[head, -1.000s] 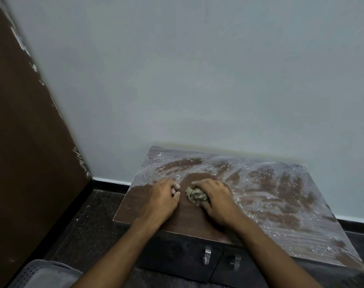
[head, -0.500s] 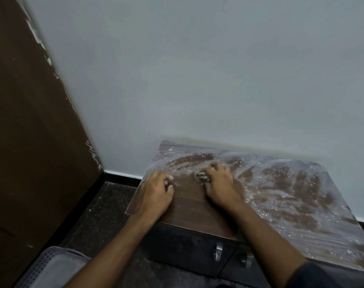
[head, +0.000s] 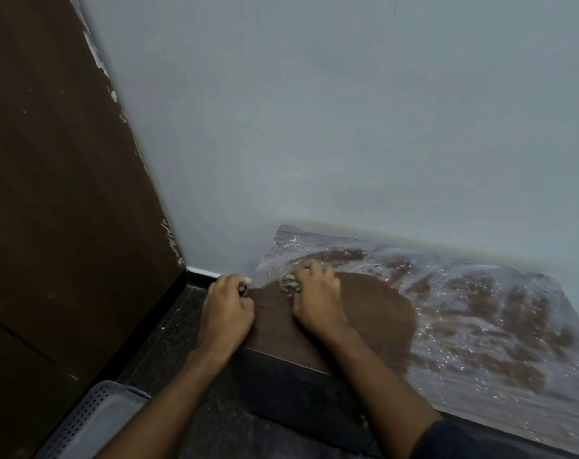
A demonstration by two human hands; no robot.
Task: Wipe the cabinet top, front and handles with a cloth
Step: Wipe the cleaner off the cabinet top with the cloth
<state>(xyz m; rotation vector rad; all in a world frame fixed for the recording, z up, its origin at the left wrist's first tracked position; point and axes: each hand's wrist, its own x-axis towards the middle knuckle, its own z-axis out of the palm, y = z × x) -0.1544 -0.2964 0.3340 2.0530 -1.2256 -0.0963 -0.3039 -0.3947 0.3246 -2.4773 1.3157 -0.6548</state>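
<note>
A person's right hand point(head: 318, 303) clutches a balled cloth point(head: 288, 282) pressed to the far left of the soapy brown cabinet top point(head: 480, 326). Their left hand point(head: 227, 313), fingers curled and holding nothing, rests on its left edge.

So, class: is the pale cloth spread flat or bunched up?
Bunched up: the pale cloth shows as a crumpled wad under the right hand.
</note>
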